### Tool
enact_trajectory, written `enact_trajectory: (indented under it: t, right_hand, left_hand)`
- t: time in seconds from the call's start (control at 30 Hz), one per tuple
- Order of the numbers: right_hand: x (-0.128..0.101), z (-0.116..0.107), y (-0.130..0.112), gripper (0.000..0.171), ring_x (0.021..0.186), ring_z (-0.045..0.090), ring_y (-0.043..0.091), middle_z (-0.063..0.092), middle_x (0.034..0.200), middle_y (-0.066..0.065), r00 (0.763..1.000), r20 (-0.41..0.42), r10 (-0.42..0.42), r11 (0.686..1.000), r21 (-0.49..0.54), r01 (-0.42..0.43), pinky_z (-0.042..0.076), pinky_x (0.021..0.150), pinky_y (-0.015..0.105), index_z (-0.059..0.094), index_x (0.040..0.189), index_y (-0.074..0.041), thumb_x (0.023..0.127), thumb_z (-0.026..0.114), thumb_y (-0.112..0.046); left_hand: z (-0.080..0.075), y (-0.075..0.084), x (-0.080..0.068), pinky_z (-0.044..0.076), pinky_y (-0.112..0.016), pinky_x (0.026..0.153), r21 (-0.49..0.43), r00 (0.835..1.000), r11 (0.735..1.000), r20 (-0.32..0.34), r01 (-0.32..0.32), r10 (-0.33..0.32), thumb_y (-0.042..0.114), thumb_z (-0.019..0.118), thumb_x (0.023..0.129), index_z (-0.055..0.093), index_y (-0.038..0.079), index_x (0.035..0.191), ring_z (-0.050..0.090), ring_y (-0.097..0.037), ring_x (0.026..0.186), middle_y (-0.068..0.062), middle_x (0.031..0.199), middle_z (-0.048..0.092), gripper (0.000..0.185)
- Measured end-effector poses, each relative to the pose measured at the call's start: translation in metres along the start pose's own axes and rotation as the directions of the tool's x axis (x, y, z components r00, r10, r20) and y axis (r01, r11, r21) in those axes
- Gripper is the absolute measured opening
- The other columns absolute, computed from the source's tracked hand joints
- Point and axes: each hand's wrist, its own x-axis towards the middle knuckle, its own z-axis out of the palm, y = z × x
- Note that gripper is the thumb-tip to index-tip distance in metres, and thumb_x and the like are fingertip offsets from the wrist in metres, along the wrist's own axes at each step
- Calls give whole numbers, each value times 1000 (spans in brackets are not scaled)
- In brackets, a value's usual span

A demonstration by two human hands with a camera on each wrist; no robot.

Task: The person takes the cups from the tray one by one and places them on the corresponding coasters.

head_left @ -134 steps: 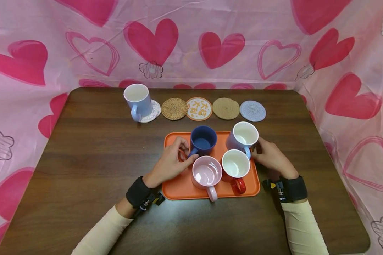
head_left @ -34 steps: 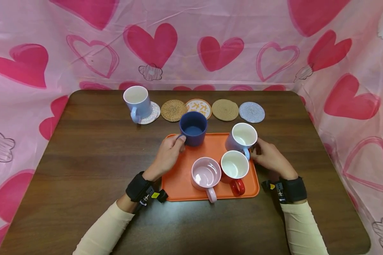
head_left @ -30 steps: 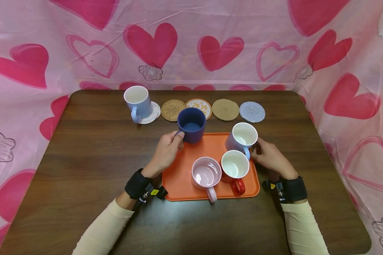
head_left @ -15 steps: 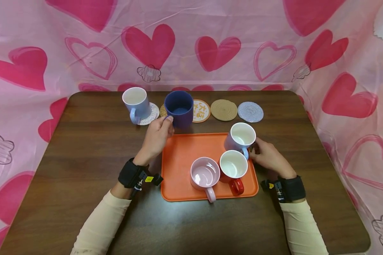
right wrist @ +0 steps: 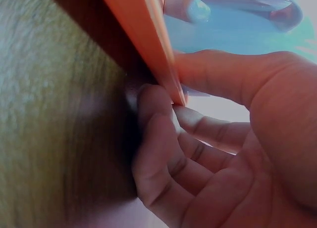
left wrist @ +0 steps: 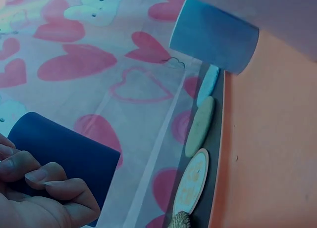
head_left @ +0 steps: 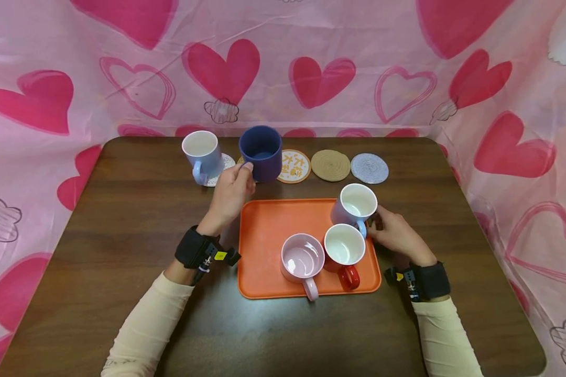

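My left hand [head_left: 231,192] grips the handle of a dark blue mug [head_left: 270,167] over the brown woven coaster, which the mug mostly hides. In the left wrist view, curled fingers [left wrist: 59,183] lie along the mug's dark side; whether its base touches anything is hidden. The right hand [head_left: 398,234] pinches the right edge of the orange tray [head_left: 261,251], with the thumb on top and fingers beneath in the right wrist view. On the tray stand a light blue mug [head_left: 341,211], a red mug with white inside [head_left: 344,246] and a pink mug [head_left: 303,259].
Another light blue mug [head_left: 207,159] stands partly on a white lacy coaster [head_left: 227,163] at back left. Right of the dark mug lie a white coaster with orange print [head_left: 294,166], a tan coaster [head_left: 331,165] and a pale blue coaster [head_left: 370,168]. A heart-patterned cloth hangs behind.
The left hand has taken the dark blue mug by its handle off the tray and carried it back and left to the coaster row. My right hand stays at the tray's edge.
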Motion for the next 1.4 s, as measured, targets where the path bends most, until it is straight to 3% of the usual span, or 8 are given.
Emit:
enact_trajectory:
  t: [0.2,0.33,0.63,0.8,0.93,1.07,1.23,1.4]
  right_hand:
    - [1,0,-1,35,73,54,22,58,82,8,1000,16,-1,1000,4,1,46,64,33,54,120,-4,92,70,-16]
    - [0,0,-1,35,73,54,23,58,82,8,1000,15,9,1000,4,-9,47,66,34,53,121,-4,91,69,-15]
    - [-2,1,-1,34,70,55,21,59,80,7,1000,3,6,1000,-10,-6,46,63,32,53,119,-4,92,69,-15]
    - [-2,0,-3,34,71,55,22,59,80,7,1000,5,8,1000,-9,-8,46,63,33,53,120,-4,92,69,-15]
    - [-1,-1,-3,37,71,55,22,59,81,7,1000,17,12,1000,0,-12,47,64,34,52,123,-3,92,69,-15]
    - [-2,-1,-2,40,72,55,22,60,82,8,999,27,21,1000,10,-21,47,64,34,52,125,-3,92,69,-17]
    - [-2,-1,-2,40,73,55,22,60,83,8,999,29,26,1000,14,-26,47,65,34,52,124,-3,92,70,-18]
    - [-2,-1,-2,42,75,54,22,59,85,8,999,39,32,999,32,-33,47,66,34,52,126,-3,92,71,-21]
  left_hand:
    - [-1,-7,12,46,-27,67,9,999,1000,-40,2,-1,30,42,107,52,-2,77,49,-21,67,-6,67,48,44]
    - [0,-12,22,46,-28,68,16,998,1000,-62,-5,6,32,42,107,52,-2,78,50,-22,68,-9,68,49,46]
    - [-1,-15,36,50,-40,70,59,995,998,-96,1,4,34,42,107,55,-8,86,53,-47,79,-20,75,53,49]
    - [-3,-21,41,42,-30,63,116,993,993,-120,-5,19,36,42,107,58,-10,89,52,-35,72,-8,71,54,51]
    - [-4,-26,45,36,-29,59,144,989,989,-143,-10,31,36,42,106,58,-7,86,48,-22,64,-13,71,55,50]
    - [-1,-30,48,33,-29,56,127,986,992,-167,-6,27,34,42,106,56,0,80,45,-19,60,-22,72,54,45]
    - [3,-37,53,31,-27,53,113,978,994,-207,1,22,32,43,105,55,1,76,44,-17,56,-21,68,54,44]
    - [5,-43,55,32,-28,54,123,972,992,-233,31,-2,32,44,105,56,2,76,45,-17,56,-9,63,53,43]
